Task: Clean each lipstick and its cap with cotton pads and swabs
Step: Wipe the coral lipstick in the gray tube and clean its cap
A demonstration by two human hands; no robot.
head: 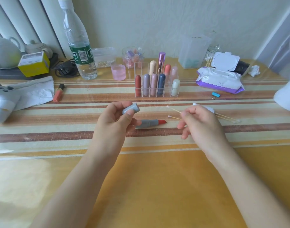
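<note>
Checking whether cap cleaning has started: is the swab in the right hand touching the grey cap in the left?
Apart. The head view shows striped tablecloth between the tip of the swab and the grey cap.

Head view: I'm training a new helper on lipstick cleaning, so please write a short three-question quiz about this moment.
1. True or false: the left hand holds the grey cap.
2. What do the right hand's fingers pinch? A) cotton swab B) wet wipe C) binder clip
3. Fill in: the uncapped lipstick lies on the ____.
Key: 1 true; 2 A; 3 table.
</note>
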